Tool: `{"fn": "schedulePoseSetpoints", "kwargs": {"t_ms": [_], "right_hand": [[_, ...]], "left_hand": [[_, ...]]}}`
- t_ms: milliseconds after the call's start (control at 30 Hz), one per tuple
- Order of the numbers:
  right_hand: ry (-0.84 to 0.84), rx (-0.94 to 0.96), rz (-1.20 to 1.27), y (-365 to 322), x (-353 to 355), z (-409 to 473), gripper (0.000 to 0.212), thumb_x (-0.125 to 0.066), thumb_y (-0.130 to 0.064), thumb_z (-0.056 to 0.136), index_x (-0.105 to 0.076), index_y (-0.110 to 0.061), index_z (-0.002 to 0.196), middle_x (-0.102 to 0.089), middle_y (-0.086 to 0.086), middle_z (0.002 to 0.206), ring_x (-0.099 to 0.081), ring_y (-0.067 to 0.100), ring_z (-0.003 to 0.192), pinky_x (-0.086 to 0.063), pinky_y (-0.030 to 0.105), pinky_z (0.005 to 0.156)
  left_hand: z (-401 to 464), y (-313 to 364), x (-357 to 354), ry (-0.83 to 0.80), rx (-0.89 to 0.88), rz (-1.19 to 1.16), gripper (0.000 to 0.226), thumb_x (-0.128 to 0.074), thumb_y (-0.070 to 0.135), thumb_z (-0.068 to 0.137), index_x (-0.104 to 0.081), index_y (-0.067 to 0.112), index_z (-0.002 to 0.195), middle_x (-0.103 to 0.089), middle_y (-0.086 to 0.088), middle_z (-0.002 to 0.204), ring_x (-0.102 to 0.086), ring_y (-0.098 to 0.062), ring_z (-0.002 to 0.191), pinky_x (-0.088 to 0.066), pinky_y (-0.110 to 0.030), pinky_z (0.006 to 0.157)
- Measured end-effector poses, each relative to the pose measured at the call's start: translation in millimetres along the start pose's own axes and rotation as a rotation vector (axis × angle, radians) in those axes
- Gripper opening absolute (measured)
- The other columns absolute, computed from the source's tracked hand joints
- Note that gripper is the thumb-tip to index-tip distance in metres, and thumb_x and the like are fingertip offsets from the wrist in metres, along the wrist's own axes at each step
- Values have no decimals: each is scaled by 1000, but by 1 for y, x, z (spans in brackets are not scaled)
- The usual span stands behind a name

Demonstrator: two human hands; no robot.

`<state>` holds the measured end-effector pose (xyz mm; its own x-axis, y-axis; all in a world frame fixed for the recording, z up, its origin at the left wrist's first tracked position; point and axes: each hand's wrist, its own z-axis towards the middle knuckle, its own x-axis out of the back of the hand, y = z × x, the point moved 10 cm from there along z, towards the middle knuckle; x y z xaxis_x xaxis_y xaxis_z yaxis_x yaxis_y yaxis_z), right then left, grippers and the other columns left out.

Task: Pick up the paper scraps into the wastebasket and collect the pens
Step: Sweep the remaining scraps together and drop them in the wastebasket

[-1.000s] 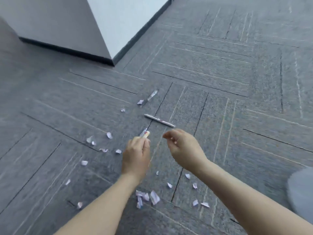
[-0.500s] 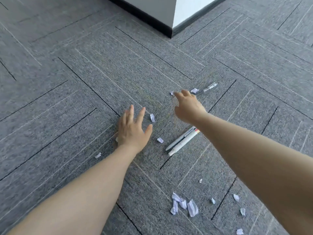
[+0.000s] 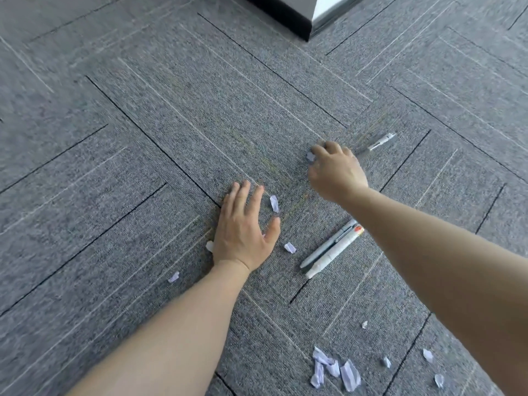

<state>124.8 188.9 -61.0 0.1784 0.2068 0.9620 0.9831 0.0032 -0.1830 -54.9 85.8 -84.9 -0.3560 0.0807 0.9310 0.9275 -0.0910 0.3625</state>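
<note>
My left hand (image 3: 243, 227) lies flat on the grey carpet, fingers spread, holding nothing. A small paper scrap (image 3: 210, 246) peeks out at its left edge, and other scraps (image 3: 274, 202) (image 3: 290, 247) lie just to its right. My right hand (image 3: 335, 170) reaches forward, fingers curled over a small scrap (image 3: 310, 156) at its fingertips. Two pens (image 3: 333, 248) lie side by side under my right forearm. A third, clear pen (image 3: 378, 142) lies beyond my right hand. No wastebasket is in view.
A cluster of larger scraps (image 3: 334, 370) lies near the bottom, with several small bits (image 3: 427, 354) to its right. One scrap (image 3: 173, 277) lies left of my left wrist. A wall corner with dark skirting (image 3: 288, 17) stands at the top.
The view has tipped down and closer to the floor. My left hand put down a pen beside the other and went flat on the carpet. My right hand reached forward to a far scrap.
</note>
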Motion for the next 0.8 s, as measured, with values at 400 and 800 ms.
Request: {"fn": "schedulePoseSetpoints", "kwargs": {"t_ms": [400, 800], "right_hand": [[-44, -57, 71, -9, -30, -17, 52, -26, -52, 98, -25, -36, 148, -11, 3, 163, -3, 37, 148, -6, 54, 118], [-119, -86, 273, -24, -34, -71, 53, -31, -41, 100, -19, -34, 152, -3, 0, 164, 8, 32, 149, -3, 53, 119]], "left_hand": [[0, 4, 4, 21, -69, -65, 61, -31, 41, 92, -24, 16, 148, -25, -8, 155, -17, -22, 144, -18, -40, 118], [-10, -7, 44, -154, -298, -260, 40, -35, 8, 96, -51, 15, 133, -39, -1, 148, -27, -17, 141, -18, -35, 117]]}}
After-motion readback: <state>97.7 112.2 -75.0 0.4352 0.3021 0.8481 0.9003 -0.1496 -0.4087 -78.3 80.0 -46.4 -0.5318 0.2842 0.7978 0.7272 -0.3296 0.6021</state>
